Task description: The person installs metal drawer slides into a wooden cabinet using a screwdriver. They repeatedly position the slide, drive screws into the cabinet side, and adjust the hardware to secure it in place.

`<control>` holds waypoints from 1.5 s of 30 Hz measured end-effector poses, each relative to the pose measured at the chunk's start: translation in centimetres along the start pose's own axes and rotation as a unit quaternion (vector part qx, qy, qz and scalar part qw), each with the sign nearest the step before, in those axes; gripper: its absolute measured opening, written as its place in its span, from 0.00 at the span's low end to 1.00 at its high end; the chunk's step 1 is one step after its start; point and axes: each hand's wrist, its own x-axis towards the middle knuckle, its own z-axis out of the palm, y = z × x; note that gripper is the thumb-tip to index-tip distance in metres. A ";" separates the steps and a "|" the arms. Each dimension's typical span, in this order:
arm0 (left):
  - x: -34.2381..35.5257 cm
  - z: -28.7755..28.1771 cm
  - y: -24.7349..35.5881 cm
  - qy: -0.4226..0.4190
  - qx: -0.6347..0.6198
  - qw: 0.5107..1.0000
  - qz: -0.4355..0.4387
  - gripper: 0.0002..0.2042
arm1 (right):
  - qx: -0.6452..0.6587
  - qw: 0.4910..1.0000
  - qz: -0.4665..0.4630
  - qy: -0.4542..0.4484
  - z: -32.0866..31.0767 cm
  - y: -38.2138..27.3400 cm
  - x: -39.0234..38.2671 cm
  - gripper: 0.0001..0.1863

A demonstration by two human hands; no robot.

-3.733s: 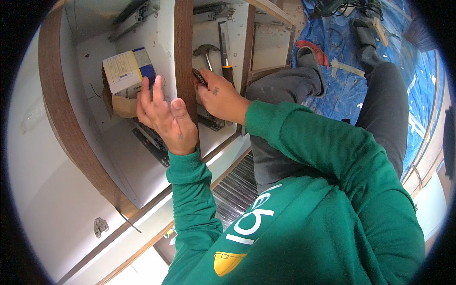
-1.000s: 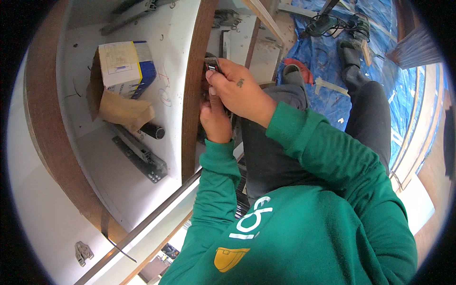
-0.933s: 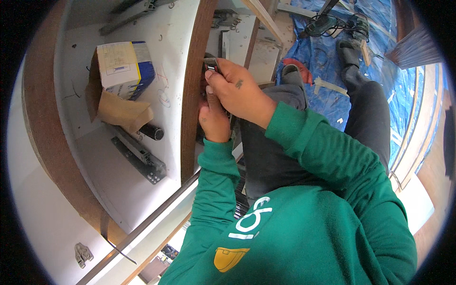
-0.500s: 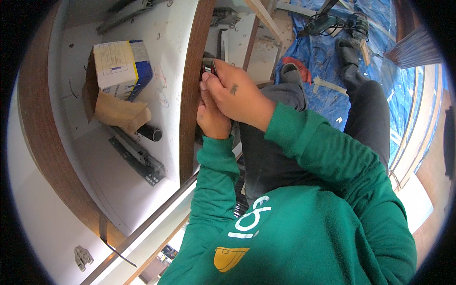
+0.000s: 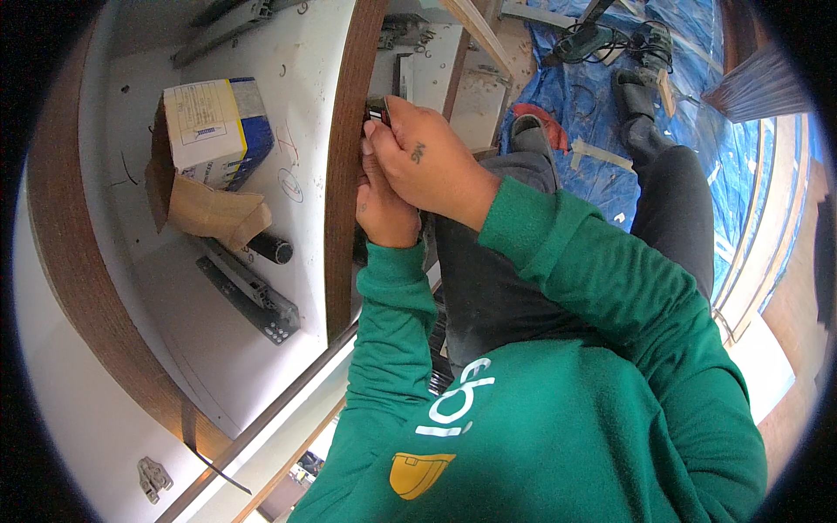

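Thumb and fingers of the right hand [image 5: 432, 163] are pinched on a small dark object [image 5: 376, 114] beside the brown upright [image 5: 347, 205], contact unclear; the left hand [image 5: 385, 212] is tucked against them, its fingertips hidden; adjusting seems in hand, and a steady pinch is called for next

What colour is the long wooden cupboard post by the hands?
The long wooden post is brown, best seen in the head view.

Single head-worn fisheye view, steeply downward from close above the hands [image 5: 432, 166] and cabinet [image 5: 307, 227].
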 end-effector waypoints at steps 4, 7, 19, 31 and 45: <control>0.2 -0.2 -0.2 0.013 0.193 0.969 0.154 0.21 | -0.015 1.000 -0.008 0.007 0.0 -0.2 -0.2 0.14; 0.3 0.2 -0.7 0.016 0.074 0.990 0.122 0.20 | -0.009 1.000 -0.006 -0.001 0.0 -0.1 -0.1 0.13; 1.0 -2.2 -2.4 -0.011 0.401 0.899 0.174 0.33 | -0.003 1.000 0.002 0.004 0.1 0.2 0.5 0.13; 2.1 -1.2 -2.0 0.002 0.152 0.987 0.054 0.23 | 0.256 0.966 0.044 -0.020 0.9 1.6 0.0 0.18; 0.0 0.7 2.0 0.083 -0.080 0.990 -0.082 0.26 | 0.494 0.852 0.162 -0.058 2.1 3.1 -1.9 0.21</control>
